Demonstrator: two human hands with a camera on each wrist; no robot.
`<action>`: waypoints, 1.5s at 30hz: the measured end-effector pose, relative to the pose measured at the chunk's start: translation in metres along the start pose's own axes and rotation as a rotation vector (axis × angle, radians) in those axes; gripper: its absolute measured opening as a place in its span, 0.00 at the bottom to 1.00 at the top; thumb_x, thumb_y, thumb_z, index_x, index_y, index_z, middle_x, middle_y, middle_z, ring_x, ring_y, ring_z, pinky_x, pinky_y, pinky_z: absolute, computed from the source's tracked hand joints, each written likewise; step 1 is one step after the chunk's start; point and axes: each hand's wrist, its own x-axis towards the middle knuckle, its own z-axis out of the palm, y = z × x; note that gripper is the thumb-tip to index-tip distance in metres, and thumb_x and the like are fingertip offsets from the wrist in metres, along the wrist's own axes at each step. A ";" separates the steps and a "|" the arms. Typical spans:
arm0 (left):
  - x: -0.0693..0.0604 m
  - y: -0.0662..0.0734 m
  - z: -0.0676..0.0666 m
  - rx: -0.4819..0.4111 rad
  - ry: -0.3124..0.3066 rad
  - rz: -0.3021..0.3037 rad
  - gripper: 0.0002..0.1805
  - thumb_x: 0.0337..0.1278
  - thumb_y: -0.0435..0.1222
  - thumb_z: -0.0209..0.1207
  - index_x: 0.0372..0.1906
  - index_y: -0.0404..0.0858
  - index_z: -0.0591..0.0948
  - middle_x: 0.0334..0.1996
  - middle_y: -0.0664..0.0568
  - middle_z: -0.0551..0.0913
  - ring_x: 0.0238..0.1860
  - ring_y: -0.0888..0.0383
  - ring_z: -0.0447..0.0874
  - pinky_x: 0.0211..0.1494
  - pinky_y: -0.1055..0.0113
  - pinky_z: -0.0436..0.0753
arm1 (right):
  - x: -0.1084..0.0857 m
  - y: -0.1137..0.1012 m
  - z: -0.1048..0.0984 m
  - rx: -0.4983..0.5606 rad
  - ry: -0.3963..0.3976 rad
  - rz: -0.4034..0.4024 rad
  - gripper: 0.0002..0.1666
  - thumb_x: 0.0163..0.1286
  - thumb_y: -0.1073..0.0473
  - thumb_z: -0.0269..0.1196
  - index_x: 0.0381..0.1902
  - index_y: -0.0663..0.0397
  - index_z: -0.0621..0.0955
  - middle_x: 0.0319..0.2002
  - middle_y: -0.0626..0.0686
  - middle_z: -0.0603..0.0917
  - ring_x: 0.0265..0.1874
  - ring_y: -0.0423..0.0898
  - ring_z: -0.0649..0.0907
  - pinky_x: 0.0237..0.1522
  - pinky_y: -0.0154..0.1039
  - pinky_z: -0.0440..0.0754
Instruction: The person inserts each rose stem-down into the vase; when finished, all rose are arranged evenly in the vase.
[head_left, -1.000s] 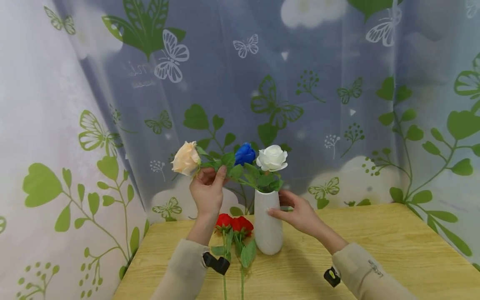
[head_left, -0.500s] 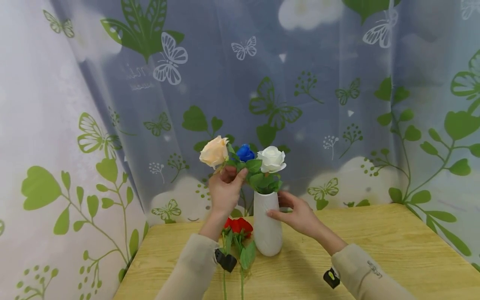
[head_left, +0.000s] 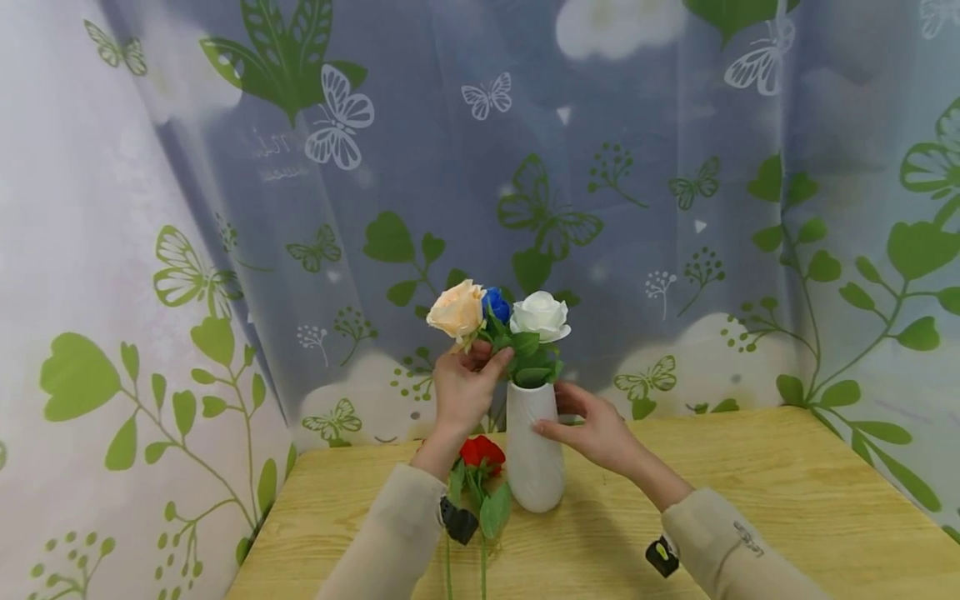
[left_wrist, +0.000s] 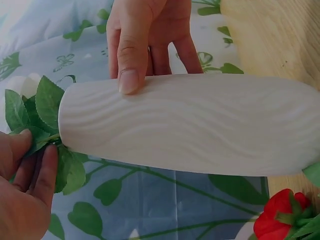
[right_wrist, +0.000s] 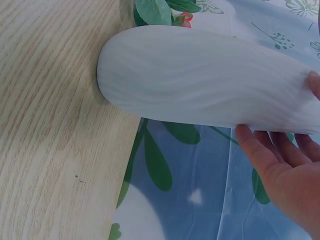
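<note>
A white vase (head_left: 536,454) with a wavy relief stands upright on the table. My right hand (head_left: 603,429) holds its upper part, thumb on the front and fingers round the far side. My left hand (head_left: 465,396) pinches the stem of a peach rose (head_left: 456,310), just left of the vase mouth. In the left wrist view, thumb and fingertips of the left hand (left_wrist: 27,190) close on a green stem at the rim. A white rose (head_left: 541,317) and a blue rose (head_left: 496,305) stand at the vase mouth; the blue one is partly hidden behind the peach bloom.
Red roses (head_left: 482,454) lie on the wooden table (head_left: 735,483) left of the vase, partly covered by the left forearm. Behind the table hangs a curtain (head_left: 420,167) printed with leaves and butterflies. Each sleeve has a black wrist camera.
My left hand has moved right with the peach rose, from well left of the vase to beside its mouth. The bloom now partly covers the blue rose. The right hand stays on the vase.
</note>
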 end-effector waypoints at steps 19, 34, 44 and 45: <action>0.003 0.005 0.008 0.138 -0.056 -0.009 0.10 0.58 0.31 0.75 0.35 0.27 0.86 0.34 0.36 0.89 0.41 0.41 0.93 0.44 0.58 0.93 | 0.000 0.002 0.001 0.003 0.004 0.004 0.44 0.69 0.46 0.74 0.77 0.53 0.71 0.66 0.59 0.83 0.63 0.58 0.84 0.61 0.56 0.87; -0.003 -0.007 0.007 0.208 -0.110 -0.034 0.09 0.57 0.34 0.75 0.30 0.31 0.89 0.29 0.39 0.91 0.29 0.50 0.91 0.30 0.72 0.86 | -0.001 0.000 0.001 -0.006 0.002 -0.011 0.44 0.70 0.46 0.74 0.77 0.53 0.71 0.66 0.59 0.82 0.63 0.58 0.84 0.61 0.56 0.87; -0.007 -0.013 0.011 0.253 -0.044 -0.076 0.12 0.53 0.38 0.77 0.27 0.32 0.91 0.36 0.39 0.89 0.45 0.39 0.88 0.47 0.51 0.90 | -0.001 0.001 0.001 0.011 -0.005 -0.012 0.44 0.71 0.46 0.73 0.78 0.50 0.69 0.68 0.59 0.81 0.64 0.59 0.83 0.60 0.55 0.88; -0.007 -0.013 0.010 0.252 -0.055 -0.100 0.12 0.54 0.39 0.77 0.28 0.32 0.92 0.36 0.40 0.90 0.47 0.40 0.88 0.48 0.50 0.89 | -0.002 0.001 0.002 0.012 -0.005 -0.011 0.44 0.71 0.46 0.73 0.78 0.50 0.69 0.68 0.59 0.81 0.64 0.60 0.83 0.60 0.55 0.88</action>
